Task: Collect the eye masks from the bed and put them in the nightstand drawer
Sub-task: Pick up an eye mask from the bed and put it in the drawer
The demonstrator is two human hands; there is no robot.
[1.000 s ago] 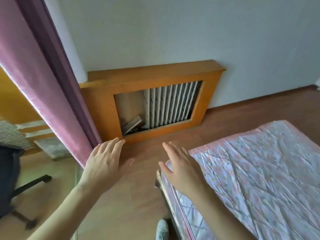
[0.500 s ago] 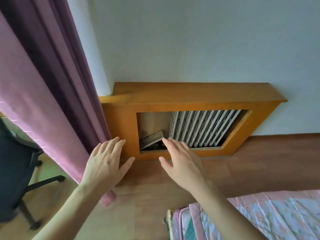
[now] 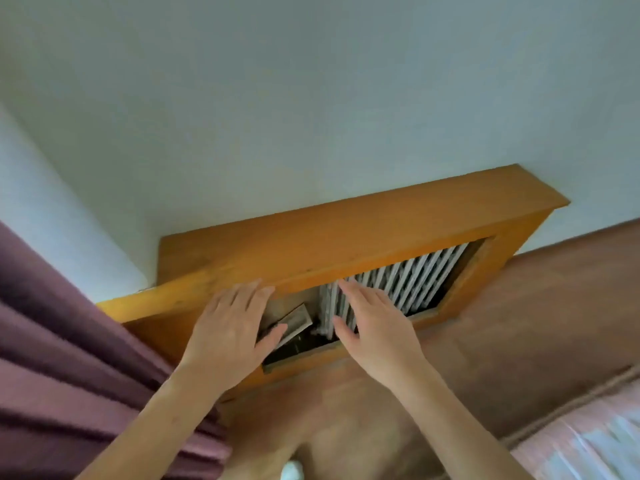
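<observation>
No eye mask and no nightstand show in the head view. Only a blurred corner of the bed (image 3: 585, 441), covered in pink and white quilted fabric, appears at the bottom right. My left hand (image 3: 228, 330) and my right hand (image 3: 374, 327) are both held out in front of me with fingers straight and spread, holding nothing. They float in front of the orange wooden radiator cover (image 3: 346, 233).
The radiator cover stands against a pale wall, with white radiator fins (image 3: 408, 282) and a tilted flat object (image 3: 294, 322) inside its opening. A purple curtain (image 3: 69, 375) hangs at the left. Brown wooden floor (image 3: 519, 323) lies between the cover and the bed.
The view has swung up and away from the bed toward the wall and radiator cover. Both hands stay outstretched and empty.
</observation>
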